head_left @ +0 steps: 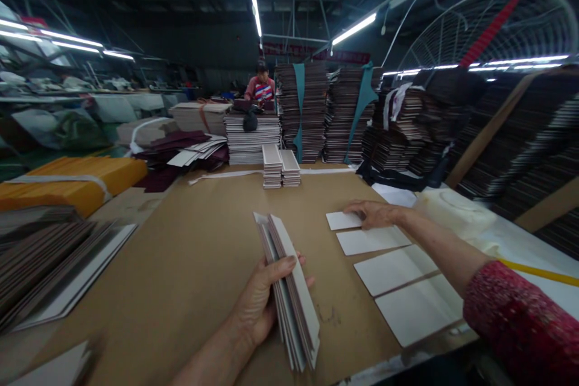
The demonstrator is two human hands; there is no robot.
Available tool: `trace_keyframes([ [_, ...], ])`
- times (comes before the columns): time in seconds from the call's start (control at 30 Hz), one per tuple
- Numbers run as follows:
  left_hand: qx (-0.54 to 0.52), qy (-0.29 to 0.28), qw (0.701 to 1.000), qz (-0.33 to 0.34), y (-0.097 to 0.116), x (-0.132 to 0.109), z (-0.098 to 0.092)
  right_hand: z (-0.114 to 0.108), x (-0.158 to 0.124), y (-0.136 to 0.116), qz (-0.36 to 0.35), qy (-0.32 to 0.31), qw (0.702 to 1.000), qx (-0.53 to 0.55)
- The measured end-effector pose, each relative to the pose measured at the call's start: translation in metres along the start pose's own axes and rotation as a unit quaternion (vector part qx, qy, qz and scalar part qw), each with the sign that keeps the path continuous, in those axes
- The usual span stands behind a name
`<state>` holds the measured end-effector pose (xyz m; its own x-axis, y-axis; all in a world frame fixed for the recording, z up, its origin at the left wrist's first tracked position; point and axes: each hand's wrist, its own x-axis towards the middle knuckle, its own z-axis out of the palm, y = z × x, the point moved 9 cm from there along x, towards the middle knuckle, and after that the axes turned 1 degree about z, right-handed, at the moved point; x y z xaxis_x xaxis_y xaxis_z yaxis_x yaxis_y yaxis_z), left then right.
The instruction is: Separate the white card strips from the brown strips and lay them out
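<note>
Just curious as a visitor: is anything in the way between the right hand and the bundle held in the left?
Nothing visible. Between the right hand and the bundle of boards in the left hand lie only bare tabletop and a flat white card.

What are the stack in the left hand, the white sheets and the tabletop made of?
Stack: probably stiff paperboard, white matte faces, grey-brown layered edges; panels look unbent. White sheets: matte paper or thin card, lying flat, no glare. Tabletop: brown kraft-like board, dull and scuffed.
</note>
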<state>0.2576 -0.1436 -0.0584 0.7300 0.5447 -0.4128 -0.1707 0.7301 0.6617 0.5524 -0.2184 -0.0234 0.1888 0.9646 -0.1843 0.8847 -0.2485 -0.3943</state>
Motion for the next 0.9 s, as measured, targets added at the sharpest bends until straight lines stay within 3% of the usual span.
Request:
trace_keyframes([
  [0.17,0.010,-0.026,1.000,-0.008,-0.003,0.000,0.003,0.001,-0.001,0.004,0.007,-0.004,1.000,0.021],
  [0.27,0.022,-0.042,0.999,-0.013,-0.004,0.000,0.006,0.001,-0.006,-0.016,0.006,0.030,0.999,0.044],
  [0.4,0.029,-0.061,0.998,0.001,-0.003,-0.001,0.010,0.016,-0.024,-0.085,-0.020,0.077,0.990,0.113],
  [0.5,0.013,-0.069,0.997,0.038,0.002,0.000,0.014,0.046,-0.040,-0.150,-0.055,0.025,0.963,0.263],
  [0.6,-0.006,-0.068,0.995,0.076,0.008,0.001,0.015,0.070,-0.049,-0.189,-0.056,-0.006,0.921,0.385],
  [0.73,-0.010,-0.048,0.996,0.077,0.010,0.002,0.011,0.085,-0.047,-0.196,-0.025,-0.010,0.881,0.472],
  [0.9,-0.005,-0.051,0.997,0.063,0.008,0.003,0.010,0.085,-0.045,-0.186,-0.003,-0.002,0.850,0.527],
])
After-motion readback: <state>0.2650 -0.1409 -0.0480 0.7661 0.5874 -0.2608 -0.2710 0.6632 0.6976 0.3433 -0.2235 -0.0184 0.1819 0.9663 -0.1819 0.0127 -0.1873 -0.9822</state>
